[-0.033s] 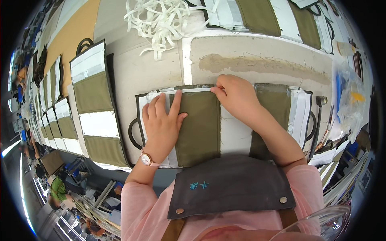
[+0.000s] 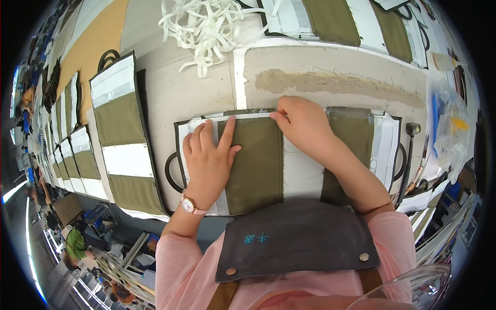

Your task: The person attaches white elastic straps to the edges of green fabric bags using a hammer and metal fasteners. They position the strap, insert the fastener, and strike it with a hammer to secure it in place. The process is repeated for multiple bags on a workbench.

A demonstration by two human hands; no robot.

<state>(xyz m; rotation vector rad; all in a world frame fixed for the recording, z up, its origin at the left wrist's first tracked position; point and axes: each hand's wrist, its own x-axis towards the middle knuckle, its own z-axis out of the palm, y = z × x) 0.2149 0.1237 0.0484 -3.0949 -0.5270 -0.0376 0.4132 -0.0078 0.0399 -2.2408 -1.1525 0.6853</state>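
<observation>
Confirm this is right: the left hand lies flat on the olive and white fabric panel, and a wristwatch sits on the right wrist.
Not quite. The head view shows the wristwatch on the left wrist, not the right. The rest holds: the left hand lies flat on the olive and white fabric panel.

1. This is a sewing workshop or small factory.
2. Many same-looking green and white cloth panels lie in rows on a big work table.
3. A pile of white strips sits at the far side.
4. The person wears a work apron.
</observation>
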